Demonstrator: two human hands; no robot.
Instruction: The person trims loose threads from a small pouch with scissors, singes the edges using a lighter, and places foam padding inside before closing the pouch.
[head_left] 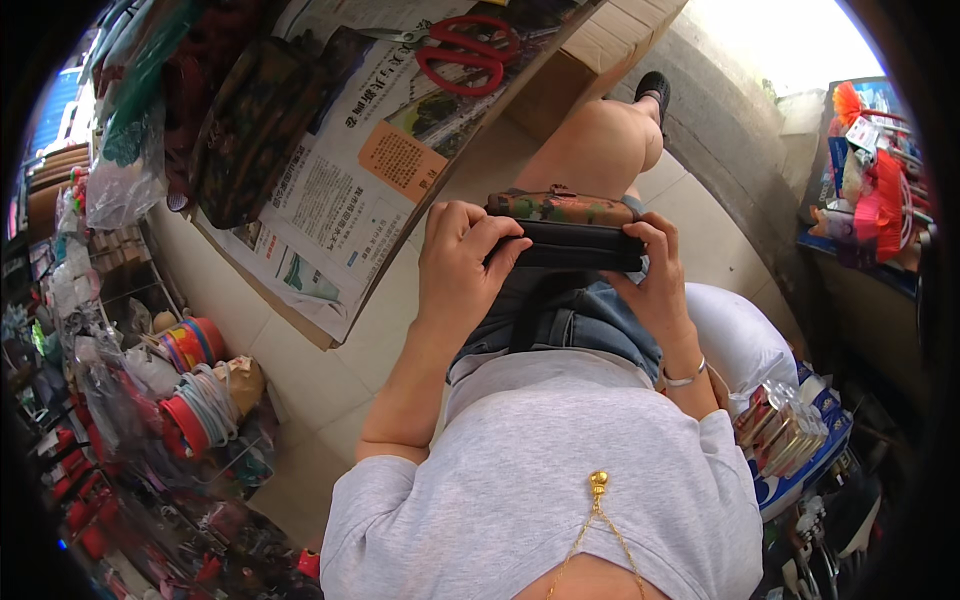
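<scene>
A small oblong pouch [575,243], black on the near side and camouflage-patterned along its far edge, is held level above my lap. My left hand [458,262] grips its left end, with thumb and forefinger pinched at the black edge. At the other end, my right hand [655,275] holds the pouch between thumb and fingers. A small metal-looking piece shows on its far camouflage edge. The underside and any contents are hidden from me.
On the left-hand table, newspaper [318,200] lies under red-handled scissors [465,55], an orange card [403,160] and a larger camouflage bag [262,125]. Crowded goods, including a cord spool [205,410], stand at left. A white sack [740,335] and packaged items [785,430] are at right.
</scene>
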